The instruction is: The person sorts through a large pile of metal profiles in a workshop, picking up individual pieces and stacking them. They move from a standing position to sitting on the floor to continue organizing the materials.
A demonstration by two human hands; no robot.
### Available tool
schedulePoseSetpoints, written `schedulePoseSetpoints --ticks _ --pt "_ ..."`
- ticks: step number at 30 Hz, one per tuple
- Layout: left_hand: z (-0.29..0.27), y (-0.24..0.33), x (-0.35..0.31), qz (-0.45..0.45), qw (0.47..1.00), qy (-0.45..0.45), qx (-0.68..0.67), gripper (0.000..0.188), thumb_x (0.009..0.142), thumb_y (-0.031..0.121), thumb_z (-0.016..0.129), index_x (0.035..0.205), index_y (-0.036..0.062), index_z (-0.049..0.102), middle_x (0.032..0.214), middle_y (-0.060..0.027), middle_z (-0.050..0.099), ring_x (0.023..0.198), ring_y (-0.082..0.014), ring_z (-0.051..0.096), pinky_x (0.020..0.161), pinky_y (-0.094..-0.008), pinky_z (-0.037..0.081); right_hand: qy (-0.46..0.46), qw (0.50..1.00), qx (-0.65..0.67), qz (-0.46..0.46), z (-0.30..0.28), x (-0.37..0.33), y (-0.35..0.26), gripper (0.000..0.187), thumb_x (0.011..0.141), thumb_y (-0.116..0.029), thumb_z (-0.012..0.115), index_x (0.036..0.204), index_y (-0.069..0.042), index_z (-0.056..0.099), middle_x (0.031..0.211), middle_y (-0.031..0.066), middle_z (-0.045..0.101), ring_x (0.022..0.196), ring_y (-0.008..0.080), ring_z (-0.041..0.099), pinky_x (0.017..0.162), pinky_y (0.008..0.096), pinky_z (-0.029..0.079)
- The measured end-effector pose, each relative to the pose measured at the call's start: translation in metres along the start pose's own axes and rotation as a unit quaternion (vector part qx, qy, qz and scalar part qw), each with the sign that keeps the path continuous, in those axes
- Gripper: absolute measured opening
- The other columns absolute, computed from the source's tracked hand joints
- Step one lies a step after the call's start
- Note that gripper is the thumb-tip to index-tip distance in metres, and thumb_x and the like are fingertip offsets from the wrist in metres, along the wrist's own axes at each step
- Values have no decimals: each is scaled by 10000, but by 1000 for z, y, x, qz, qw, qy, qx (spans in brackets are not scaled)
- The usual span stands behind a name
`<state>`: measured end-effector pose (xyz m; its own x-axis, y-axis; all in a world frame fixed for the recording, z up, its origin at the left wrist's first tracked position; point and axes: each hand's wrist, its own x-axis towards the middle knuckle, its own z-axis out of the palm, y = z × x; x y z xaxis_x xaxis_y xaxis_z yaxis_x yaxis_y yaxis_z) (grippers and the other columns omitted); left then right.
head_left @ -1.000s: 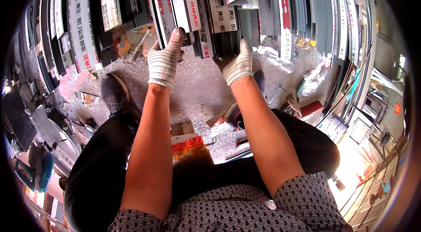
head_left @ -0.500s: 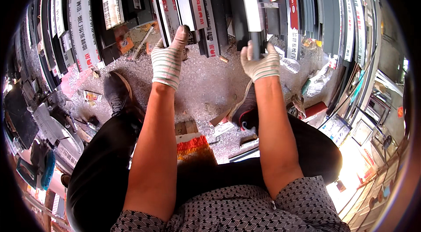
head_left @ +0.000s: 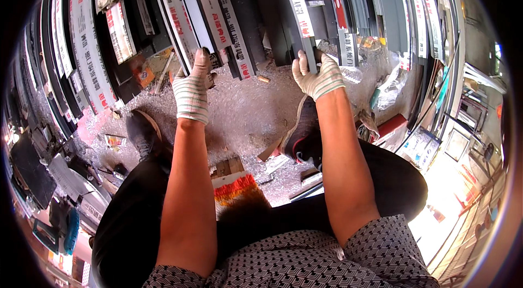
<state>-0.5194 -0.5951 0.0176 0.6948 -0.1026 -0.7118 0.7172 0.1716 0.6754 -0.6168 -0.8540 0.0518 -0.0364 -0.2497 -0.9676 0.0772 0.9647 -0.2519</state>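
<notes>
Both my hands wear pale knit gloves with thin green stripes. At the near end of a long, film-wrapped profile bar (head_left: 175, 15), my left hand (head_left: 190, 92) is closed, thumb on top and fingers mostly hidden underneath. To its right, my right hand (head_left: 321, 76) grips the end of a dark grey profile bar (head_left: 297, 2) with a printed white film strip along its face. Thumb and fingers sit on opposite sides of that bar. Both bars lie among several similar lengths pointing away from me; their far ends run out of view.
More profile bars (head_left: 87, 37) are stacked at left, and grey ones (head_left: 387, 10) at right. Between my shoes, an orange-and-white brush-like piece (head_left: 239, 190) lies on the littered floor (head_left: 245, 119). Clear plastic wrap (head_left: 389, 89) and a red cylinder (head_left: 389, 126) lie at right.
The view has shifted, so the stack appears farther left. The bar at my right hand, smeared by motion before, now shows sharply with its printed strip. My left hand keeps its hold.
</notes>
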Motion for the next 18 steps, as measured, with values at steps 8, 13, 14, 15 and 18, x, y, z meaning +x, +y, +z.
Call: schedulePoseSetpoints --ticks 8,13,14,15,18 --pt "-6 -6 5 -12 1000 -23 -6 560 862 349 816 1262 75 535 1082 -56 671 952 -172 668 817 -418 587 -46 999 -13 12 -6 3 -4 352 1030 -398 480 1118 -78 597 1026 107 682 827 233 734 724 440 618" --pt "-4 -4 2 -2 1000 6 -27 408 879 317 807 1138 48 645 1000 -10 686 875 -113 643 795 -289 534 -100 994 -39 -5 -9 6 8 382 1033 -412 437 1093 -70 596 929 104 687 708 237 718 710 417 611" --pt "0 -1 -1 -7 999 18 -34 348 885 300 804 1083 36 695 957 9 694 841 -85 630 793 -233 505 -47 998 -49 -18 0 -3 14 376 1033 -408 435 1076 -71 596 929 108 686 657 233 693 713 420 603" --pt "-1 -2 1 -10 999 21 -26 335 888 289 802 1074 38 683 959 5 697 846 -92 639 779 -240 512 -84 995 -46 -3 -6 3 12 364 1034 -400 443 1080 -73 595 930 107 685 659 231 687 718 422 601" --pt "4 1 -2 -8 999 37 -37 351 885 291 806 1075 35 659 961 -3 698 836 -100 644 760 -246 519 -109 992 -62 -17 -10 8 18 343 1034 -386 460 1093 -76 595 939 111 679 689 234 677 730 428 598"
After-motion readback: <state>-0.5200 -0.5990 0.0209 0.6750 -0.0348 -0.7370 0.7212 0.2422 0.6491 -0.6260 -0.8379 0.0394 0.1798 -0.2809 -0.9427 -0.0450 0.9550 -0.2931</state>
